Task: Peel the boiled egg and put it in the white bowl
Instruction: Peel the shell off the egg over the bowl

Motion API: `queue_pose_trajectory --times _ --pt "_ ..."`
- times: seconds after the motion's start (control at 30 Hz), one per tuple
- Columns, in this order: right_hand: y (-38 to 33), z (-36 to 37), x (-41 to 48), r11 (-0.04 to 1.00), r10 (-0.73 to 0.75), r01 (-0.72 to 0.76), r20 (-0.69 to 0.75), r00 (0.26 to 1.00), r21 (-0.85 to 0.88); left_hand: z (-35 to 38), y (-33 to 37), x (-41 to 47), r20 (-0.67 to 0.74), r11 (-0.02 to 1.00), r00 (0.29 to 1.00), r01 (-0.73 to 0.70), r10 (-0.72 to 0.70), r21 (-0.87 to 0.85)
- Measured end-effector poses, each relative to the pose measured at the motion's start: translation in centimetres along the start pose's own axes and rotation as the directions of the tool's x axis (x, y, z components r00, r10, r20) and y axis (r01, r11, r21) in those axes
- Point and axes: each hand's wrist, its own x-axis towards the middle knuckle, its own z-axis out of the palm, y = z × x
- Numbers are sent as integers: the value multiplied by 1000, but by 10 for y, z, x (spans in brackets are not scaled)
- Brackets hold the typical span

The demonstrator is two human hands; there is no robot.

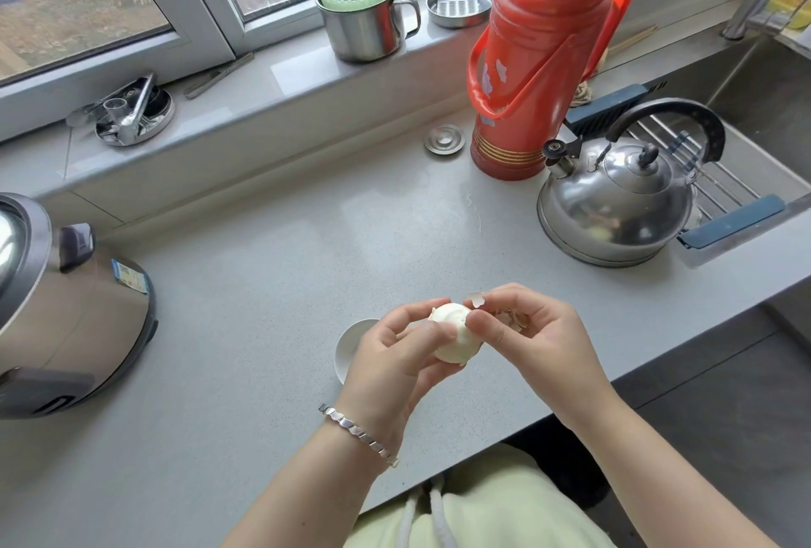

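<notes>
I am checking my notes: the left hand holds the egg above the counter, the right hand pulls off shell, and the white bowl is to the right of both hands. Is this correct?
Not quite. In the head view the white bowl sits left of the egg, partly behind the left hand. The right hand does pull shell.

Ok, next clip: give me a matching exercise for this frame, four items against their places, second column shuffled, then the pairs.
Things:
1. egg
2. bowl
3. kettle
4. mug

Places:
A. on the windowsill
B. on the counter, partly hidden behind the left hand
C. held between both hands, the right hand pinching a shell piece
D. on the counter beside the red flask, by the sink

Pairs: 1-C, 2-B, 3-D, 4-A
</notes>
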Motion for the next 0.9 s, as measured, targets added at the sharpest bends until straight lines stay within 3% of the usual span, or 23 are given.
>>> queue_pose_trajectory --times 0.17,0.37,0.5,0.6,0.67,0.8,0.9 --pt "1 -2 0 999 -40 40 22 999 0 -2 2 -1 23 999 999 -36 35 26" --pt "4 4 -1 986 -129 123 -54 990 -109 -1 2 -1 1 995 998 -69 70 76" --pt "3 4 0 989 -17 30 -98 995 142 0 4 0 23 997 998 -64 63 42" --pt "2 1 2 902 78 -55 -37 996 427 0 4 0 37 998 998 -55 54 19" --pt "2 -2 3 869 115 -104 7 993 484 -1 5 0 47 999 997 -53 53 10" --pt "0 -5 4 894 106 -132 84 991 427 -3 5 1 47 999 998 -51 51 18" --pt "1 -4 3 956 122 -135 68 990 261 -4 6 1 61 998 997 -50 48 27"
